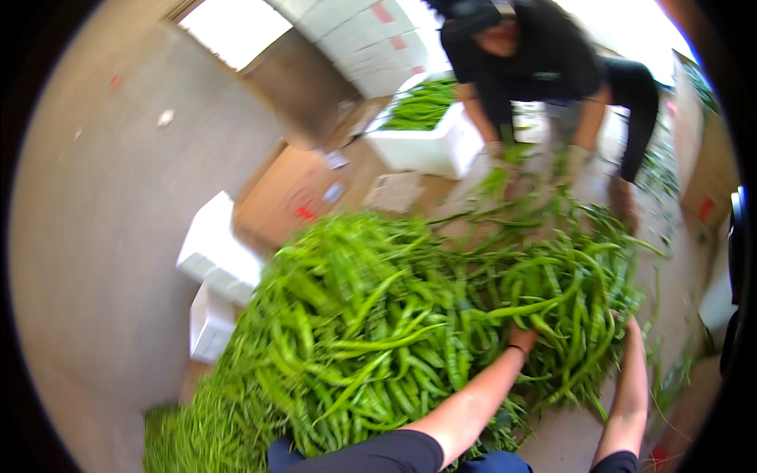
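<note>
A large heap of long green chili peppers (371, 315) spreads in front of me. At its right side, my left hand (522, 339) reaches into a bunch of peppers (564, 292), fingers buried among them. My right hand (629, 322) cups the same bunch from its right edge, its fingertips hidden behind the peppers. Between them the two hands hold this bunch together. Across the heap a person in black bends down, and that person's gloved hands (574, 164) are at more green peppers (505, 169), blurred by motion.
A white foam box (430, 150) filled with green peppers stands beyond the heap. A brown cardboard box (284, 193) and white foam pieces (221, 248) lie at the left. White boxes (363, 39) are stacked at the back. Loose leaves and bits (658, 173) litter the right side.
</note>
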